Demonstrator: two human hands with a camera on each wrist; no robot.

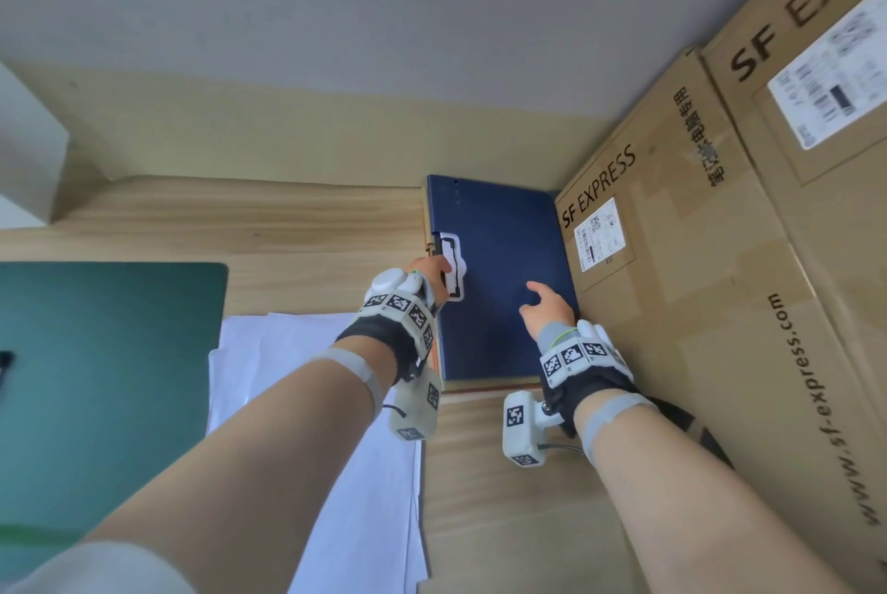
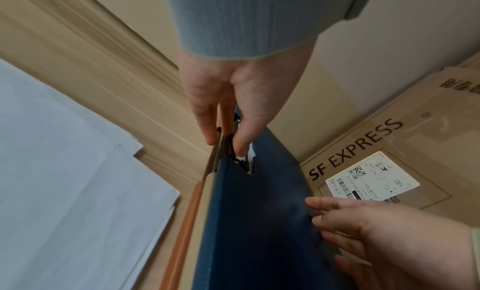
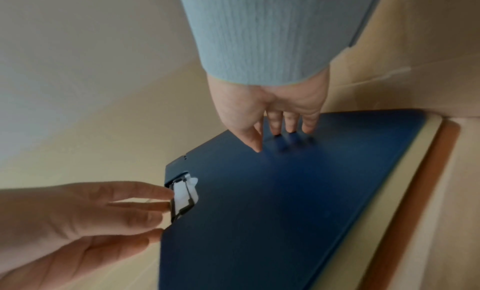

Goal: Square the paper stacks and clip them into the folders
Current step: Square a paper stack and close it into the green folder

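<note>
A dark blue folder (image 1: pixel 504 257) lies closed on top of a beige and an orange folder (image 2: pixel 185 224) on the wooden desk, pushed against a cardboard box. Its black-and-white clip (image 1: pixel 453 272) sits at the left edge. My left hand (image 1: pixel 439 269) pinches that edge at the clip (image 2: pixel 245 161) between thumb and fingers (image 2: pixel 240 144). My right hand (image 1: pixel 542 300) rests on the blue cover (image 3: pixel 272 202), its fingertips (image 3: pixel 291 130) pressing down on it. A loose, uneven stack of white paper (image 1: pixel 326 401) lies on the desk under my left forearm.
Large SF Express cardboard boxes (image 1: pixel 720 305) wall off the right side, touching the folders. A dark green mat (image 1: pixel 110 353) covers the desk at the left. A white block (image 1: pixel 29 152) stands at the back left, by the wall (image 1: pixel 336 17).
</note>
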